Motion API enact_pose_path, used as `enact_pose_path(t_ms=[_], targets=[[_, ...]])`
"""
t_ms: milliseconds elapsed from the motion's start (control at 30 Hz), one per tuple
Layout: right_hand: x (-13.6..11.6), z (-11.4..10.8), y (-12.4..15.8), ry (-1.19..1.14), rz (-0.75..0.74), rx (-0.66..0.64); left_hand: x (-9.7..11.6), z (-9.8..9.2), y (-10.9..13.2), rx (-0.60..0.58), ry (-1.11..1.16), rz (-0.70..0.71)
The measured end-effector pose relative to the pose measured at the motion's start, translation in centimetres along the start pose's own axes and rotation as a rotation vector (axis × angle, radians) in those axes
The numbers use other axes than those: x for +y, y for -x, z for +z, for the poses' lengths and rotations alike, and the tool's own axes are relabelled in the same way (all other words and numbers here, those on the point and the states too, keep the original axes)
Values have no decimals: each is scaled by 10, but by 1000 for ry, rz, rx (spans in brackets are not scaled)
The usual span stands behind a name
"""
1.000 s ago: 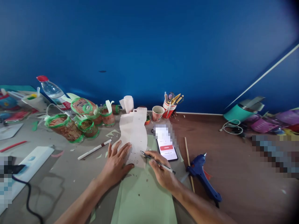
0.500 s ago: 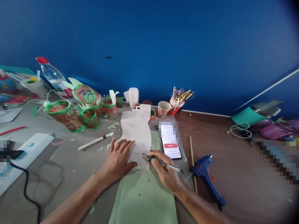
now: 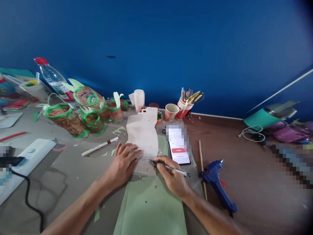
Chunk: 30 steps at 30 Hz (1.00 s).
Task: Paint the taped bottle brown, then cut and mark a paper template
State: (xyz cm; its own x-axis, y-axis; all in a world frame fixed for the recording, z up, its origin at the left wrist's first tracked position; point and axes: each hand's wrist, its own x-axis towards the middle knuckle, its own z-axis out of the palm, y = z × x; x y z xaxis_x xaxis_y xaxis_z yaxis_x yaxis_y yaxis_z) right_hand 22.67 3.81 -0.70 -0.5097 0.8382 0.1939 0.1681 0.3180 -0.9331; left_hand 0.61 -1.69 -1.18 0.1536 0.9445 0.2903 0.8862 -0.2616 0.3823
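Observation:
A long pale sheet of paper (image 3: 143, 137) lies on the table, its near end over green paper (image 3: 154, 205). My left hand (image 3: 123, 163) rests on the sheet's left edge, fingers stretched out and holding nothing. In my right hand (image 3: 172, 178) is a pen (image 3: 176, 170), pinched between thumb and fingers with its tip on or just above the sheet. Small drawn marks, several of them round, show near the sheet's lower edge. A phone (image 3: 179, 159) with a lit screen lies just beyond my right hand.
A blue glue gun (image 3: 218, 186) and a thin wooden stick (image 3: 202, 169) lie at the right. Decorated jars (image 3: 70, 125), a water bottle (image 3: 52, 76) and a white marker (image 3: 95, 149) are on the left. Behind stand a paper cup (image 3: 171, 112) and a cup of scissors (image 3: 182, 110).
My left hand has slid slightly left and its thumb has drawn back, uncovering more marks on the sheet. The pen stays almost in the same place; the view has shifted a little.

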Motion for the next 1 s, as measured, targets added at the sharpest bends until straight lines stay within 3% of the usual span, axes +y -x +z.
enact_pose_path(t_ms=[433, 633, 1000], targets=[[0, 1, 0, 24, 42, -7, -9, -3, 4, -130, -77, 120], [4, 1, 1, 16, 75, -21, -4, -11, 1, -174, -37, 93], [0, -2, -1, 53, 69, -39, -5, -11, 3, -239, -28, 96]])
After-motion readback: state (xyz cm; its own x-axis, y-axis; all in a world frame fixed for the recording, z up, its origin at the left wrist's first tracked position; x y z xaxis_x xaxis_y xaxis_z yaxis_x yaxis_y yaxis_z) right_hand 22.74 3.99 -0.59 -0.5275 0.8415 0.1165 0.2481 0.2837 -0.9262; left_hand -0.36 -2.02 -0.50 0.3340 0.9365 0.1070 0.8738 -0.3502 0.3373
